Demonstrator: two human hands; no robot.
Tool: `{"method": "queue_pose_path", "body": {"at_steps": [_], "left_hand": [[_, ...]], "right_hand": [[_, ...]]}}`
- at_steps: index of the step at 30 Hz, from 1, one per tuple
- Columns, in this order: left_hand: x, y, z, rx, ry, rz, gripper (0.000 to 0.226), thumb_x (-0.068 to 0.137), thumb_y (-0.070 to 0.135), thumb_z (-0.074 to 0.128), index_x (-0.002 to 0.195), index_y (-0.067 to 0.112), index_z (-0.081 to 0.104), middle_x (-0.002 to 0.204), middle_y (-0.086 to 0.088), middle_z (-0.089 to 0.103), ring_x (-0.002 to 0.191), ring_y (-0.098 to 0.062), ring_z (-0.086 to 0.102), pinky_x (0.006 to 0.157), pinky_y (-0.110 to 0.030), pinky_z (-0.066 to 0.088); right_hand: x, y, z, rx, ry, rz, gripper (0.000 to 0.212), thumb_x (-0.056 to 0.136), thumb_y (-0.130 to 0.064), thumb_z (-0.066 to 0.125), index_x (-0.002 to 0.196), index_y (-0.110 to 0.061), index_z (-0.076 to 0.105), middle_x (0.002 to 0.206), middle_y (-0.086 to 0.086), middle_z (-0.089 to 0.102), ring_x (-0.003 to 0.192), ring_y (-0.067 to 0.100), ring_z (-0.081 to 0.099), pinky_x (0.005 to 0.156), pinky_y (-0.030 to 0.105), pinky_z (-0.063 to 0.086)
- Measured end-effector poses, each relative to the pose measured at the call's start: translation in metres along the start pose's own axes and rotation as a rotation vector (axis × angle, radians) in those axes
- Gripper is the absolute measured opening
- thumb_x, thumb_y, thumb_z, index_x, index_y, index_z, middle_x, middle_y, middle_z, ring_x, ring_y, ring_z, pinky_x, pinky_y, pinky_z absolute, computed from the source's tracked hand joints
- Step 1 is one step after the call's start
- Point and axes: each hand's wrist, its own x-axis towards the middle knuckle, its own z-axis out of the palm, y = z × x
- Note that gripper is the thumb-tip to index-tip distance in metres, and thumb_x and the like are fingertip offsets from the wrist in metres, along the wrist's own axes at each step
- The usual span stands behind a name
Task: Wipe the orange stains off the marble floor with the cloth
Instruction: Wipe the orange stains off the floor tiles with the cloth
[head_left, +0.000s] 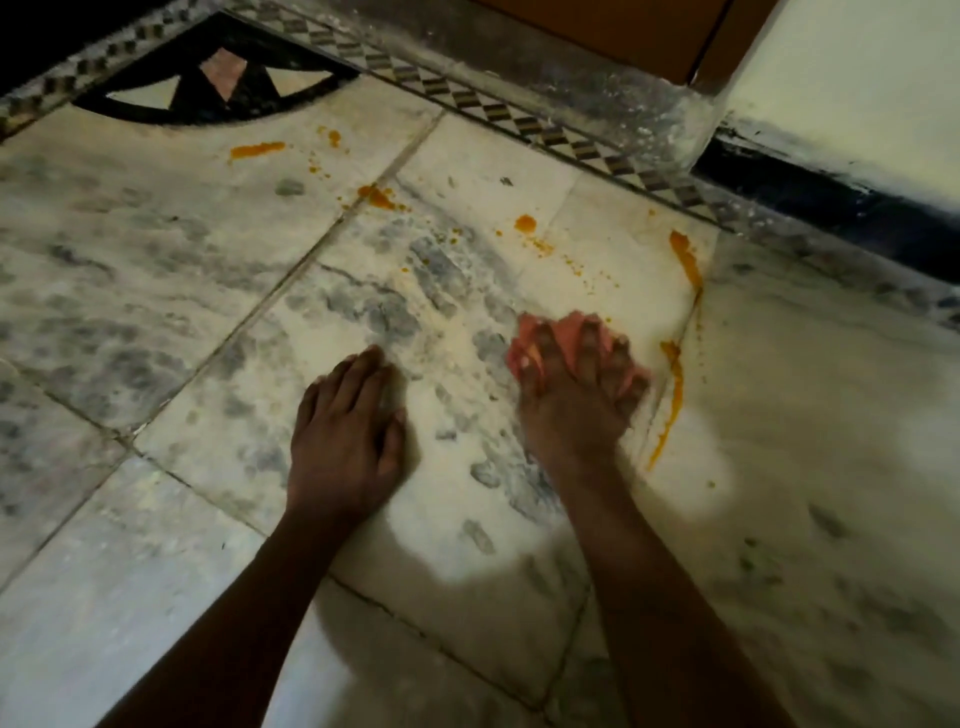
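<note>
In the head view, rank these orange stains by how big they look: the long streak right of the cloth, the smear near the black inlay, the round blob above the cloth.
1. Long streak, largest.
2. Smear by the inlay.
3. Round blob, smallest.
The smear and the blob lie farther from the camera than the streak, so they may look smaller than they are.

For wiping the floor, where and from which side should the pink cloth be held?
From above, over its bunched middle. The cloth lies crumpled flat on the marble floor, so only its top is free. The right hand already presses it this way, fingers spread over the wad.
</note>
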Motion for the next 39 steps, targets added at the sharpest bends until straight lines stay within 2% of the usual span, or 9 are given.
{"method": "queue_pose_path", "body": {"at_steps": [7, 12, 14, 18, 20, 23, 27, 33, 39], "left_hand": [[-0.003, 0.004, -0.005, -0.001, -0.015, -0.002, 0.066, 0.098, 0.042, 0.039, 0.155, 0.011, 0.049, 0.169, -0.007, 0.039, 0.154, -0.03, 0.038, 0.124, -0.054, 0.032], [-0.009, 0.003, 0.0, 0.026, -0.018, 0.018, 0.066, 0.102, 0.044, 0.035, 0.159, 0.011, 0.045, 0.171, -0.007, 0.036, 0.157, -0.029, 0.034, 0.125, -0.052, 0.028], [-0.008, 0.005, 0.002, 0.024, -0.023, 0.02, 0.067, 0.102, 0.045, 0.034, 0.159, 0.011, 0.045, 0.171, -0.007, 0.035, 0.157, -0.029, 0.034, 0.125, -0.052, 0.027], [-0.007, 0.006, -0.001, 0.01, -0.018, 0.045, 0.068, 0.1, 0.044, 0.035, 0.156, 0.009, 0.048, 0.169, -0.01, 0.039, 0.154, -0.032, 0.038, 0.123, -0.054, 0.03], [-0.006, 0.004, 0.0, 0.014, -0.009, 0.046, 0.068, 0.099, 0.043, 0.036, 0.155, 0.007, 0.049, 0.168, -0.011, 0.04, 0.153, -0.033, 0.04, 0.122, -0.054, 0.031], [-0.006, 0.001, 0.004, 0.015, -0.01, 0.066, 0.068, 0.097, 0.041, 0.039, 0.153, 0.005, 0.05, 0.166, -0.014, 0.043, 0.152, -0.035, 0.042, 0.12, -0.056, 0.034], [-0.003, -0.004, 0.007, 0.02, -0.009, 0.073, 0.067, 0.098, 0.041, 0.04, 0.152, 0.004, 0.051, 0.166, -0.015, 0.043, 0.151, -0.035, 0.042, 0.119, -0.057, 0.036], [-0.003, -0.002, 0.003, -0.002, 0.018, 0.081, 0.066, 0.097, 0.04, 0.04, 0.149, 0.003, 0.055, 0.163, -0.016, 0.046, 0.149, -0.037, 0.046, 0.117, -0.058, 0.039], [-0.003, -0.003, 0.007, 0.007, 0.01, 0.08, 0.067, 0.094, 0.041, 0.041, 0.147, 0.003, 0.056, 0.162, -0.017, 0.047, 0.147, -0.037, 0.047, 0.117, -0.059, 0.039]], "right_hand": [[-0.096, 0.053, -0.024, -0.058, -0.07, -0.492, 0.055, 0.103, -0.066, 0.026, 0.158, -0.057, 0.029, 0.175, -0.008, 0.019, 0.162, 0.027, 0.021, 0.126, 0.066, 0.01], [-0.043, 0.107, -0.025, -0.034, -0.033, 0.098, 0.064, 0.096, -0.066, 0.019, 0.157, -0.055, 0.035, 0.176, -0.005, 0.019, 0.163, 0.032, 0.012, 0.127, 0.065, -0.003], [-0.032, 0.082, -0.023, 0.025, -0.054, 0.141, 0.067, 0.095, -0.065, 0.021, 0.159, -0.052, 0.035, 0.177, 0.001, 0.016, 0.162, 0.039, 0.008, 0.127, 0.065, -0.001], [-0.09, 0.081, -0.021, -0.044, -0.051, -0.332, 0.056, 0.103, -0.065, 0.035, 0.158, -0.059, 0.028, 0.177, -0.004, 0.013, 0.164, 0.031, 0.008, 0.128, 0.064, 0.008], [-0.11, 0.115, -0.034, -0.043, -0.109, -0.39, 0.056, 0.103, -0.071, 0.028, 0.158, -0.065, 0.017, 0.177, -0.011, 0.008, 0.164, 0.026, 0.008, 0.129, 0.063, 0.006], [-0.084, 0.161, -0.037, -0.008, -0.051, -0.024, 0.061, 0.099, -0.073, 0.015, 0.153, -0.068, -0.011, 0.177, -0.006, 0.009, 0.163, 0.03, 0.011, 0.128, 0.063, 0.004], [-0.012, 0.127, -0.031, 0.1, 0.046, 0.431, 0.067, 0.098, -0.062, 0.034, 0.162, -0.047, 0.022, 0.174, 0.013, 0.022, 0.159, 0.048, 0.016, 0.122, 0.075, 0.009], [-0.093, 0.103, -0.029, -0.023, -0.103, -0.232, 0.058, 0.101, -0.071, 0.028, 0.157, -0.064, 0.019, 0.177, -0.009, 0.007, 0.164, 0.027, 0.003, 0.128, 0.063, 0.003], [-0.018, 0.131, -0.048, 0.087, -0.052, 0.551, 0.08, 0.102, -0.07, 0.03, 0.168, -0.032, 0.006, 0.177, 0.014, 0.003, 0.162, 0.044, -0.002, 0.126, 0.067, -0.002]]}}
